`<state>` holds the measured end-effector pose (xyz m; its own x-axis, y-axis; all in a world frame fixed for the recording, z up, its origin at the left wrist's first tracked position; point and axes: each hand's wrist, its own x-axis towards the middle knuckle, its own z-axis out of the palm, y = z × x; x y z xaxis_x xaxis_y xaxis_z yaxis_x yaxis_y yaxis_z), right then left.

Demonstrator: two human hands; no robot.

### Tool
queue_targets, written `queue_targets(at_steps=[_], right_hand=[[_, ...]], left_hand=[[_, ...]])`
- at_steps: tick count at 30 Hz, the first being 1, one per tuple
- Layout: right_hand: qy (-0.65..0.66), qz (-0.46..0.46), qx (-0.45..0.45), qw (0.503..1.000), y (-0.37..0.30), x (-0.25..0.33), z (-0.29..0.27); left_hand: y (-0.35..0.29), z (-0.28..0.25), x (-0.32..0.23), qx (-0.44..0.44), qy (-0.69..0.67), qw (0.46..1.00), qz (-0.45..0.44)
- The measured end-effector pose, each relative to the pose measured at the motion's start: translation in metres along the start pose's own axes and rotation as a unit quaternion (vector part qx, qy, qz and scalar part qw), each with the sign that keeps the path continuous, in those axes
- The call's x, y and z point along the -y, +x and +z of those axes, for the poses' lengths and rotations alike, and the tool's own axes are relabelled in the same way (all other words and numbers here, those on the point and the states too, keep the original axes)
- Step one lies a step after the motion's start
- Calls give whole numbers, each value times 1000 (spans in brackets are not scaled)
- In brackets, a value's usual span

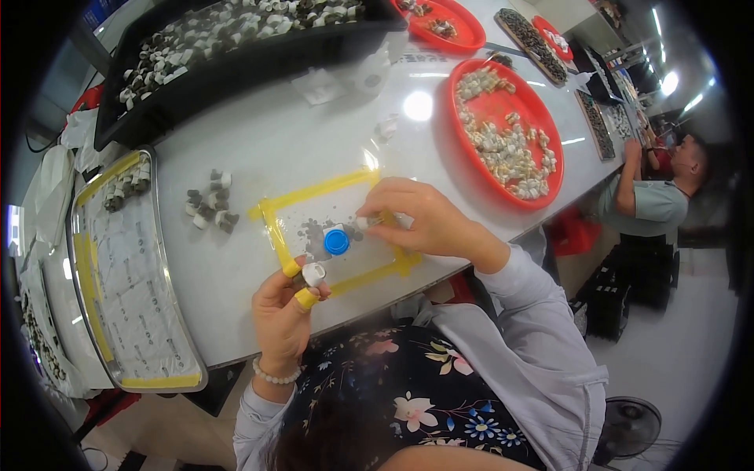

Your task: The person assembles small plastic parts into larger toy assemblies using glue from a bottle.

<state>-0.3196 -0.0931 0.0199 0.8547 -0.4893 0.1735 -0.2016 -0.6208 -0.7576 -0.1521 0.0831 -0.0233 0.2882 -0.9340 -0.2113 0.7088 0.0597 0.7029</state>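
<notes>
My left hand [280, 312] pinches a small white ring-shaped part [313, 273] between thumb and forefinger, both tipped with yellow finger cots. My right hand [420, 219] holds a thin tool [367, 223] whose tip points at a small blue cap [336, 241]. The cap sits among dark smears inside a square marked with yellow tape [272, 222] on the white table [267, 141]. A small heap of grey and white parts [210, 207] lies just left of the square.
A metal tray [165, 314] lined with yellow tape sits at my left. A black bin [236, 63] of parts stands at the back. Red round trays [550, 125] hold more parts to the right. Another person [656, 196] works at the far right.
</notes>
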Motion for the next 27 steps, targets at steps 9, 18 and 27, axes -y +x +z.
queue_targets(at_steps=[9,18,27], right_hand=[[-21,-35,44,998,8,9,3],[-151,-124,67,979,22,21,12],[-189,-122,123,967,26,22,20]], left_hand=[[5,1,2,-6,-18,1000,7],[2,2,2,-21,-38,999,20],[1,3,2,-45,-14,999,16]])
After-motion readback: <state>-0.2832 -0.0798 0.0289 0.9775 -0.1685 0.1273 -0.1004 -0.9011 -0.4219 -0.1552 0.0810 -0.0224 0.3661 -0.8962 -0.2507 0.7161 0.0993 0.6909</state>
